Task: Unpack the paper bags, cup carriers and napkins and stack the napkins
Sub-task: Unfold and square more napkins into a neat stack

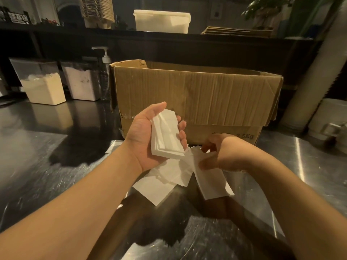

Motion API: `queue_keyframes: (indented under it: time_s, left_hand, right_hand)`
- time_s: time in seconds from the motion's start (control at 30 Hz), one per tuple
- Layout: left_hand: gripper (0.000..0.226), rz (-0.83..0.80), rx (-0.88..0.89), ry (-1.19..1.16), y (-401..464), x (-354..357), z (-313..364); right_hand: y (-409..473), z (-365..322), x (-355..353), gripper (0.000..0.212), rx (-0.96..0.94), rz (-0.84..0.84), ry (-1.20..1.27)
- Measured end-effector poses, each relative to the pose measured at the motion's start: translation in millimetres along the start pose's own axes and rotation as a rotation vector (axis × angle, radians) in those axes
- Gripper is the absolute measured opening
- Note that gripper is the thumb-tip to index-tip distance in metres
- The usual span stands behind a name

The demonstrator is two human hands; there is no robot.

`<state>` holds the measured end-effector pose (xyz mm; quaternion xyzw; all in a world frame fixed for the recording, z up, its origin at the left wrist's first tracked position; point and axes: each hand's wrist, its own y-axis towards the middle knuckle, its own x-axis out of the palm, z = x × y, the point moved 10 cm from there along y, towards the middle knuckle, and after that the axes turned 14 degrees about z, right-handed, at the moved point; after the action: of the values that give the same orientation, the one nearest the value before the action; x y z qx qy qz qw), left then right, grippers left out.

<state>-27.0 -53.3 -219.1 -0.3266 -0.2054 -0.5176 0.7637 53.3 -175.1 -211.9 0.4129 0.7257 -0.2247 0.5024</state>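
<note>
Two hands worked over the steel counter (37, 147). Left hand (150, 132) was palm up, fingers curled round a neat stack of white napkins (166, 136); thumb lay along the stack's far left edge, fingertips wrapped over its right edge. Stack tilted, long side running away from the wrist.

Right hand (219, 152) sat just right of the left and lower, blurred. Its fingers and thumb pinched the upper end of a single napkin (212, 182), which hung down from the hand toward the counter. Whether its lower end touched the counter could not be told.

Loose napkins (163, 181) lay in a scattered overlapping heap on the counter directly below the left hand and left of the pinched one, some partly hidden under the wrist.

Cardboard box (197, 96) stood just beyond both hands, open, near flap folded down outward on the hand side. Contents not visible from this angle.

Beyond and left of the left hand: two clear containers of powder (45, 85), and a pump bottle (104, 59) beside the box's left corner. Far right of the right hand: a tall white sleeve of stacked cups (315, 76) leaning upward. On the shelf beyond the box: a white plastic tub (162, 21) and flat brown cardboard pieces (236, 31).
</note>
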Motion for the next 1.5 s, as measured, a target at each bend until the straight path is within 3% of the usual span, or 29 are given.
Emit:
queue_keyframes:
  time_s: [0.33,0.47,0.57,0.83,0.87,1.0,1.07,1.33,1.5]
  left_hand:
    - [0.044,0.000,-0.010,0.016,3,-3,1]
    - [0.046,0.007,-0.008,-0.002,1,-2,2]
    - [0.047,-0.021,-0.008,-0.029,-3,2,5]
    - [0.049,-0.071,0.005,-0.078,-6,5,12]
    - [0.048,-0.074,0.007,-0.074,-6,5,12]
    - [0.046,-0.067,0.022,-0.051,-6,5,12]
    - [0.045,-0.065,0.021,-0.050,-6,6,10]
    - [0.047,-0.059,0.018,-0.025,-3,3,7]
    - [0.051,-0.036,0.002,-0.033,1,-2,8]
  right_hand:
    - [6,7,-14,0.010,-0.003,0.054,0.009]
    - [-2,9,-29,0.002,0.100,0.075,0.386]
    - [-7,4,-25,0.011,0.202,0.045,0.765]
    - [-12,-13,13,0.018,0.395,-0.016,1.092]
    - [-11,-10,14,0.021,0.399,0.013,1.032]
    - [-3,-12,15,0.028,0.170,0.171,0.224]
    - [-5,-17,25,0.025,0.132,0.115,0.109]
    - [-1,-23,30,0.022,0.152,0.063,0.240]
    - [-3,-14,-1,0.004,0.126,0.115,0.575]
